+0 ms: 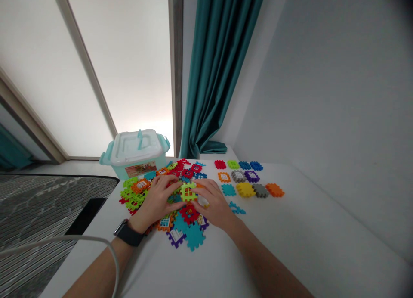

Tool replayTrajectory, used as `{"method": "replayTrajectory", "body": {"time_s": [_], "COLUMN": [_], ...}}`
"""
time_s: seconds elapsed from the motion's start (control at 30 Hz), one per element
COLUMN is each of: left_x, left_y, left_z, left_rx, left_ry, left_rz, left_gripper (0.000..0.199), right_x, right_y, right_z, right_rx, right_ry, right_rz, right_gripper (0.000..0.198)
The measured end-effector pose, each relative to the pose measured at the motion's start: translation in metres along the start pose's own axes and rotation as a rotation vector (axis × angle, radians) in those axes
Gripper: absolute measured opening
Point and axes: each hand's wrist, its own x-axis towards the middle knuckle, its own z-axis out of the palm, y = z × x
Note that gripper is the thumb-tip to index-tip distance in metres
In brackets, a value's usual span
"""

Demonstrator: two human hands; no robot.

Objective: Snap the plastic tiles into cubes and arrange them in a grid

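Note:
Both hands meet over a loose pile of interlocking plastic building tiles with notched edges. A lime-green window tile (188,192) is pinched between them. My left hand (158,197), with a dark watch on its wrist, has its fingertips at the tile's left edge. From the other side, the thumb and fingers of my right hand (213,202) close on its right edge. Below the fingers lie a red tile (189,213), a teal tile (194,236) and a purple-framed window tile (176,236). Parts of the pile are hidden under the hands.
Sorted tiles stand in rows on the right, among them a yellow tile (245,189) and an orange tile (275,190). A lidded plastic box (135,149) is behind the pile. A white cable (80,237) crosses my left forearm. A wall borders the white table (290,255).

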Motion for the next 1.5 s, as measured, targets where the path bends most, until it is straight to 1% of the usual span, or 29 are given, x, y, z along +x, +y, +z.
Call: {"method": "replayTrajectory", "body": {"time_s": [0.13, 0.5, 0.7, 0.83, 0.93, 1.1, 1.27, 1.4, 1.5], "left_x": [0.0, 0.001, 0.005, 0.01, 0.014, 0.021, 0.036, 0.055, 0.069], "left_y": [0.0, 0.0, 0.009, 0.012, 0.014, 0.022, 0.03, 0.036, 0.042], "left_z": [0.0, -0.001, -0.001, -0.001, 0.001, 0.009, 0.02, 0.035, 0.051], "left_rx": [-0.011, -0.019, -0.056, -0.067, -0.067, -0.063, -0.059, -0.071, -0.102], "left_ry": [0.002, 0.028, 0.019, 0.013, 0.0, -0.062, -0.108, -0.132, -0.125], "left_rz": [0.003, 0.031, 0.0, 0.016, 0.047, 0.094, 0.147, 0.195, 0.189], "left_gripper": [0.041, 0.042, 0.042, 0.042, 0.043, 0.045, 0.048, 0.047, 0.046], "right_x": [0.0, 0.003, 0.001, 0.001, -0.001, -0.01, -0.02, -0.027, -0.032], "right_y": [-0.001, -0.004, -0.001, 0.002, 0.005, 0.01, 0.018, 0.028, 0.04], "right_z": [-0.001, -0.005, -0.008, -0.015, -0.024, -0.043, -0.058, -0.073, -0.085], "right_rx": [-0.022, -0.016, -0.012, 0.015, 0.023, -0.022, -0.122, -0.224, -0.288], "right_ry": [-0.026, -0.065, -0.074, -0.096, -0.133, -0.199, -0.179, -0.166, -0.174], "right_rz": [-0.017, 0.009, 0.022, 0.037, 0.024, 0.021, 0.012, 0.005, 0.016], "right_gripper": [0.022, 0.025, 0.025, 0.024, 0.023, 0.023, 0.023, 0.024, 0.023]}}
